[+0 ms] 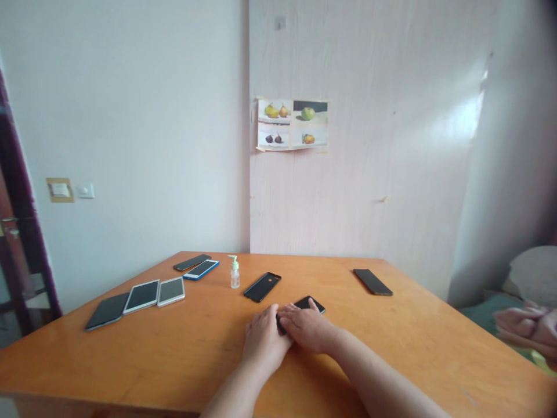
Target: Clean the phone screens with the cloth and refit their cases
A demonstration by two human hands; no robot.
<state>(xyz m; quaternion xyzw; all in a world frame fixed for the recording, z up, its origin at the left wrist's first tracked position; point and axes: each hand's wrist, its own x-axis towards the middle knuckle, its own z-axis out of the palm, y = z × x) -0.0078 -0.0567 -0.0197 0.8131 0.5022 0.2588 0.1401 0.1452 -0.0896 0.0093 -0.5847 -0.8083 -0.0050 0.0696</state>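
Observation:
A black smartphone [314,303] lies on the wooden table, partly hidden under my hands. At its near left end, my left hand [266,339] is closed around the edge, the thumb side against the phone. My right hand [307,326] rests across the phone from the right with its fingers stretched out to the left and the thumb pointing away. Whether anything thin sits under the right palm is hidden. Just beyond the left hand is an open black phone case [262,287], its inside facing up. A small clear pump bottle [235,274] stands upright to the left of the case.
Several phones and tablets lie at the left, among them a white tablet [141,296], a dark tablet [108,311] and a blue-edged phone [201,269]. Another black phone [372,282] lies at the right. Beyond the table's right edge, another person's hands [524,324] show.

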